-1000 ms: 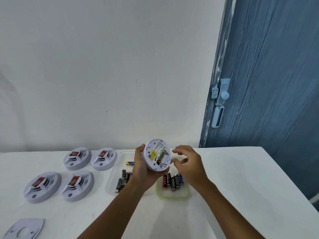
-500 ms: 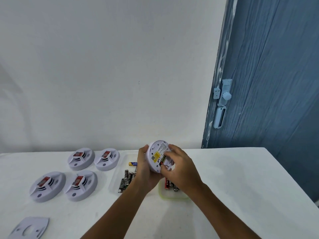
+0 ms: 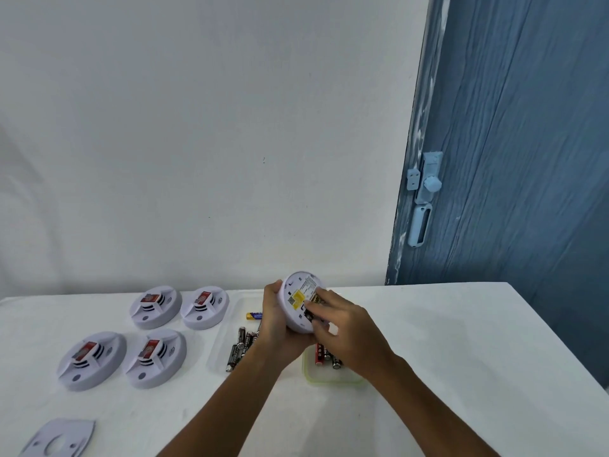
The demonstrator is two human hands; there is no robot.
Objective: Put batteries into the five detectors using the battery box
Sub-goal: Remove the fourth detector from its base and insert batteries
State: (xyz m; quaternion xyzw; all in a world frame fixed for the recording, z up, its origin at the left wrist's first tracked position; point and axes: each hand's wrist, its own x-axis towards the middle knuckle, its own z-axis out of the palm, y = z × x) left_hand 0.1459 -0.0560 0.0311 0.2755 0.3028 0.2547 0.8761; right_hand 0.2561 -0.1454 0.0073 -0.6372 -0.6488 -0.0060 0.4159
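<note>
My left hand (image 3: 275, 321) grips a round white detector (image 3: 298, 300) above the table, its back turned up and showing a yellow label. My right hand (image 3: 342, 328) lies over the detector's right side, and its fingertips press a dark battery (image 3: 313, 306) into the back. Under my hands stands the clear battery box (image 3: 333, 379) with a green rim, holding red and black batteries (image 3: 324, 356). Its clear lid (image 3: 217, 354) lies to the left with several more batteries (image 3: 239, 347) on it. Four other detectors lie face up at the left, among them a far detector (image 3: 204, 306) and a near detector (image 3: 92, 359).
A white mounting plate (image 3: 56, 438) lies at the table's near left corner. The white table (image 3: 461, 357) ends at a blue door (image 3: 510, 143) on the right, with a white wall behind. The table's right edge slants toward the near right.
My right hand came from beside the detector onto its back, and its fingers now press a battery there. My left hand kept its hold on the detector.
</note>
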